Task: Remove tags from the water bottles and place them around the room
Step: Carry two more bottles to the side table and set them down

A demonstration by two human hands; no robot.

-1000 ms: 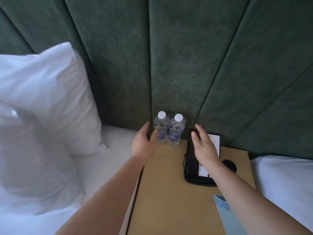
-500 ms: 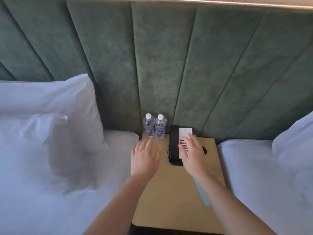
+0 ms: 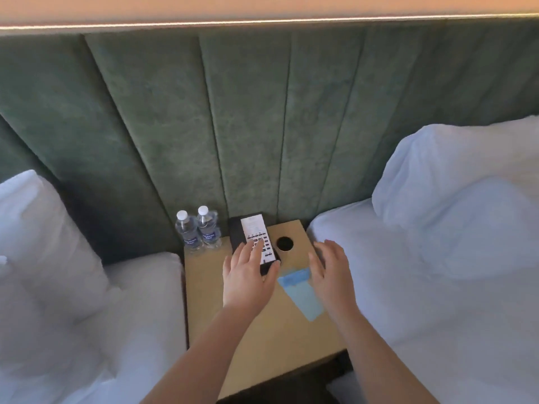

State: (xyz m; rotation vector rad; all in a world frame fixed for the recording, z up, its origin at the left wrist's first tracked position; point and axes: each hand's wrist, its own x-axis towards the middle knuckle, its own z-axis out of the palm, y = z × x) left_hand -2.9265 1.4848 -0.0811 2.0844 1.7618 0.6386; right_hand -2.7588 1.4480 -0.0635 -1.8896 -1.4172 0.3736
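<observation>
Left hand (image 3: pixel 248 277), fingers spread, over the black phone (image 3: pixel 255 243); right hand (image 3: pixel 331 271) spread, empty, beside the blue card (image 3: pixel 302 295). Two water bottles (image 3: pixel 198 230) stand upright at the nightstand (image 3: pixel 204 301) rear-left corner. Since earlier, the hands have withdrawn rightward from the bottles.

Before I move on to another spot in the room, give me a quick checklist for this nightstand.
1. Two water bottles upright at the nightstand's back left corner: ok.
2. Caps on both: ok.
3. Tags off the bottles: cannot tell, too small.
4. Left hand free: ok, open over the phone.
5. Right hand free: ok, open, holding nothing.
6. Blue card flat on the nightstand: ok.
</observation>
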